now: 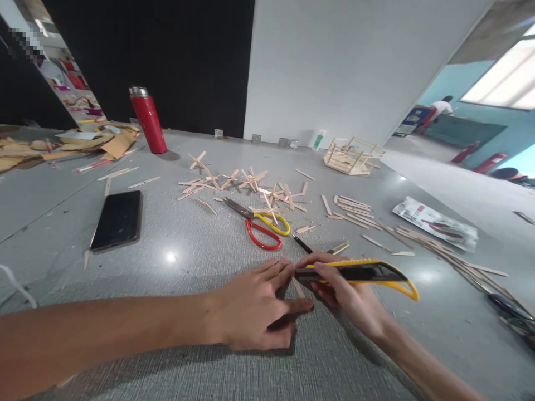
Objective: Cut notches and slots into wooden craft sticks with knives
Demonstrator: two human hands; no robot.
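My right hand [349, 295] is wrapped round a yellow and black utility knife [368, 272]. The knife's front end points left, close to the fingertips of my left hand [261, 303]. Between the hands a short thin wooden stick [298, 288] lies on the table, and my left fingers and thumb pin it down. The blade tip is too hidden to make out. Just beyond the hands lie scissors [254, 216] with one red and one yellow handle, a black pen-like tool [302, 244] and a brass-coloured metal piece [338, 248], partly covered by my right hand.
Loose sticks [251, 181] are scattered behind the scissors, and longer strips [451, 253] lie right. A small wooden frame [353, 157] stands at the back. A phone [117, 220], a red flask [147, 121], cardboard scraps [119, 143] and a white packet [434, 223] sit around the grey table [175, 289].
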